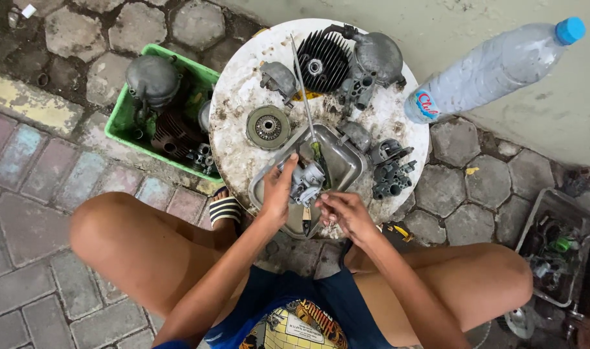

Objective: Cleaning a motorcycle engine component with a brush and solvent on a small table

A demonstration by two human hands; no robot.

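Grey cast-metal carburetor [305, 181] sits over the steel tray [347, 169], at the near edge of the round white tabletop [233, 123]. Left hand [279, 192] wraps its left side, thumb up on top, fingers clenched round the body. Right hand [342, 211] is just beside it on the near right, fingertips pinched together; probably on a small part or the handle of a tool, too blurred to tell. A small dark-handled tool [306, 220] lies at the tray's near rim between both hands.

A long thin screwdriver [305, 97] leans from the tray toward the far edge, its greenish handle end down by the carburetor. Round clutch-like disc [268, 127] left of centre on the tabletop. Black finned cylinder head [323, 61] at the far edge, grey engine cover [378, 57] touching it on the right. Small grey bracket piece [279, 79] far left. Dark valve-block part [392, 178] at the right edge, beside the tray.

Green plastic crate [124, 123] on the paving left of the tabletop, holding engine parts. Clear plastic bottle with blue cap [495, 68] lying on the far right, its base end touching the tabletop edge. Grey bin of parts [557, 207] on the ground far right. Person is squatting, knees either side, striped sandal [224, 208] under the near-left edge.
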